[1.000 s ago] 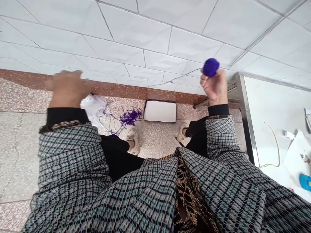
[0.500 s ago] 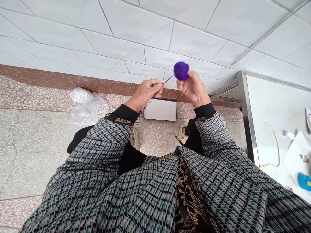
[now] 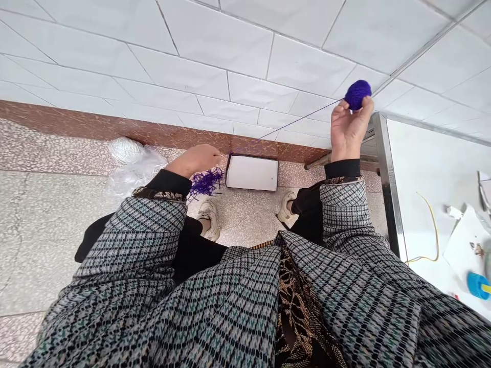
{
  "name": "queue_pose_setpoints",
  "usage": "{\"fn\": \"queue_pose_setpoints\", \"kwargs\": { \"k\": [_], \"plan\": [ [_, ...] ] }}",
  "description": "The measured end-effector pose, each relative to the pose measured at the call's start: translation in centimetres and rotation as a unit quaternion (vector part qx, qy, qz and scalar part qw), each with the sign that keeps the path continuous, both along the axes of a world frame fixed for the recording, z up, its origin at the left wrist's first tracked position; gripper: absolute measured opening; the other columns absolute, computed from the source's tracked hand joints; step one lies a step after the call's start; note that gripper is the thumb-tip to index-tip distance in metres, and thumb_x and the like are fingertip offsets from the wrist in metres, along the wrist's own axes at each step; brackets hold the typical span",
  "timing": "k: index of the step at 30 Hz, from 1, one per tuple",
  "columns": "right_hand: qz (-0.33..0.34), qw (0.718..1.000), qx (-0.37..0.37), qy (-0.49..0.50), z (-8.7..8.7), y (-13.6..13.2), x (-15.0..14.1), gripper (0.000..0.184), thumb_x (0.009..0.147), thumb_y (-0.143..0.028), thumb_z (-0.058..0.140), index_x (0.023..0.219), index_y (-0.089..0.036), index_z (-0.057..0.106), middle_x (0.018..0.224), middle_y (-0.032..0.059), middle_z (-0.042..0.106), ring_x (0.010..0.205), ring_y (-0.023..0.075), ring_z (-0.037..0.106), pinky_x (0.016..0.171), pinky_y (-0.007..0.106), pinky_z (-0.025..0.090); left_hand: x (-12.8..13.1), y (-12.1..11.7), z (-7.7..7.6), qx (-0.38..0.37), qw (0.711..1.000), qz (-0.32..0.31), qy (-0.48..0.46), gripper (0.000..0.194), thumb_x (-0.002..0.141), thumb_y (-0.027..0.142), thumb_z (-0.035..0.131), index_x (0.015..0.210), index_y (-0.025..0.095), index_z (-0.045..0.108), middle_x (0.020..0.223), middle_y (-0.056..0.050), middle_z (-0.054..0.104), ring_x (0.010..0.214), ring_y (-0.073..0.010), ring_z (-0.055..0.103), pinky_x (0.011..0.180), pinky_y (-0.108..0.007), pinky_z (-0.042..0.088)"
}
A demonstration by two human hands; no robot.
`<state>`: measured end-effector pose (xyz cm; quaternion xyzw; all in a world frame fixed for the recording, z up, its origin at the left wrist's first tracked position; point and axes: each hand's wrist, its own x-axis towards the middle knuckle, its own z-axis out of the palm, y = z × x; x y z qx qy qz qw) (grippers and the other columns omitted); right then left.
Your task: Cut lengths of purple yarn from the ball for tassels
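Observation:
A ball of purple yarn (image 3: 358, 95) is pinched in the fingertips of my right hand (image 3: 348, 128), held up at the right in front of the tiled wall. From it a taut purple strand (image 3: 299, 120) slants down to the left, toward my left hand (image 3: 197, 158). That hand is closed, with its fingertips turned away and partly hidden, and the strand seems to end in its grip. Just below it is a loose tangle of purple yarn (image 3: 207, 181), above the floor by my shoe.
A shallow box with a white inside (image 3: 251, 173) lies on the floor by the wall. To its left are a clear plastic bag (image 3: 134, 171) and a white ball of cord (image 3: 126, 150). A white table (image 3: 410, 174) at the right bears a yellow cord (image 3: 436, 235) and a blue object (image 3: 477, 285).
My right hand has moved right and slightly up with the yarn ball. My left hand has drawn left and down, so the strand between them is much longer and more of the tangle shows.

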<state>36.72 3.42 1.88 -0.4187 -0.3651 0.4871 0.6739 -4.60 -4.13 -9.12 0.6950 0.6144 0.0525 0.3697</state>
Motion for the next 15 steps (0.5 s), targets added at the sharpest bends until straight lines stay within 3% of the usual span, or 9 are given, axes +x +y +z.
{"fn": "queue_pose_setpoints", "kwargs": {
  "k": [2,4,5,8,10,12,15],
  "plan": [
    [0.019,1.0,-0.001,-0.011,0.0,-0.7,-0.7,0.057,0.089,-0.071,0.091,0.1,-0.033,0.051,0.09,0.0009,0.055,0.095,0.0218,0.056,0.076,0.029,0.057,-1.7,0.0,-0.9,0.02,0.996,0.048,0.068,0.024,0.074,0.032,0.076,0.061,0.022,0.06,0.072,-0.012,0.068,0.11,-0.0396,0.073,0.116,-0.061,0.055],
    [0.085,0.996,-0.024,-0.027,-0.3,-1.9,-2.5,0.064,0.085,-0.077,0.093,0.102,-0.03,0.053,0.094,0.0016,0.059,0.088,0.0201,0.058,0.069,0.029,0.056,-2.0,-0.1,-0.9,0.044,0.992,0.079,0.084,0.012,0.079,0.027,0.079,0.078,0.02,0.069,0.096,-0.017,0.08,0.137,-0.0483,0.067,0.132,-0.081,0.039],
    [0.13,0.99,-0.043,-0.037,-0.5,-2.6,-3.7,0.067,0.082,-0.077,0.097,0.103,-0.03,0.054,0.096,0.002,0.062,0.086,0.0193,0.059,0.066,0.028,0.056,-1.5,-0.2,-0.7,0.059,0.992,0.083,0.071,0.009,0.083,0.024,0.078,0.09,0.019,0.075,0.113,-0.02,0.084,0.147,-0.0496,0.063,0.137,-0.084,0.032],
    [0.271,0.956,-0.094,-0.056,-1.0,-4.6,-7.2,0.071,0.072,-0.066,0.106,0.113,-0.028,0.062,0.097,0.0017,0.068,0.08,0.0166,0.061,0.065,0.028,0.059,1.9,-0.4,1.2,0.102,0.989,0.077,-0.078,0.036,0.097,0.021,0.071,0.132,0.018,0.081,0.155,-0.021,0.078,0.159,-0.0413,0.063,0.146,-0.067,0.037],
    [0.349,0.929,-0.112,-0.052,-1.3,-5.4,-9.1,0.075,0.069,-0.062,0.108,0.118,-0.024,0.066,0.093,0.0005,0.07,0.074,0.0143,0.059,0.063,0.027,0.06,4.8,-0.6,2.7,0.106,0.964,0.061,-0.235,0.05,0.101,0.023,0.07,0.15,0.018,0.076,0.159,-0.018,0.077,0.158,-0.0342,0.066,0.141,-0.054,0.048],
    [0.396,0.909,-0.124,-0.046,-1.7,-5.7,-10.3,0.075,0.07,-0.06,0.109,0.12,-0.022,0.067,0.091,0.0004,0.072,0.072,0.0133,0.06,0.064,0.026,0.061,7.4,-0.9,3.8,0.093,0.929,0.048,-0.354,0.052,0.102,0.025,0.072,0.153,0.017,0.073,0.147,-0.016,0.081,0.146,-0.0302,0.073,0.131,-0.047,0.057],
    [0.4,0.903,-0.149,-0.039,-2.3,-5.4,-11.0,0.066,0.081,-0.053,0.107,0.121,-0.023,0.064,0.093,0.0006,0.073,0.076,0.0148,0.066,0.067,0.026,0.063,9.6,-1.2,4.6,0.069,0.904,0.064,-0.416,0.031,0.106,0.027,0.072,0.136,0.019,0.076,0.109,-0.009,0.081,0.105,-0.0227,0.08,0.105,-0.038,0.065]
  ]
}}
